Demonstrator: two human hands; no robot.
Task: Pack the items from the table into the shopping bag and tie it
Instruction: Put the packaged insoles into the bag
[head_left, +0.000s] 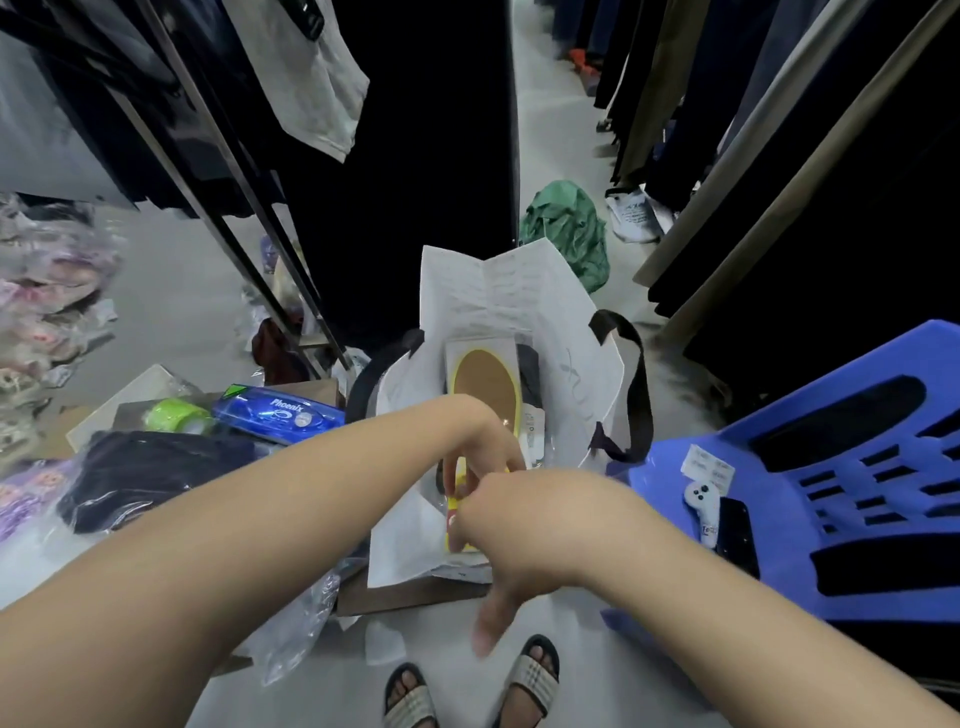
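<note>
Left hand (488, 441) and right hand (501, 525) close together over the open mouth of a white shopping bag (582, 332), with black handles drooping on either side. Between them a yellow packet (456, 500), upright at the bag's near edge and partly inside. Left fingers curled round its upper part, right fingers bent and pinching its lower end, one right digit hanging down, blurred. Deeper in the bag, a packaged brown insole (485, 387) leaning toward the far wall, with something black just beside it. Bag standing on a brown surface (410, 595).

To the left of the bag, not yet packed: a blue Phoenix package (283, 413), a lime-green tape roll (176, 415) just beside it, and a dark garment in clear wrap (150, 475) in front of both. More wrapped goods at the far left edge, too blurred to name.

On the right, a blue plastic chair (841, 457) close against the bag; touching or not, impossible to tell. On its seat, a white handheld device (701, 501) and a black phone (735, 535) lying side by side. Behind the shopping bag, a crumpled green bag (571, 228) on the grey floor, and dark clothes hanging on racks on both sides. At the bottom, two feet in sandals (535, 675) on the floor.
</note>
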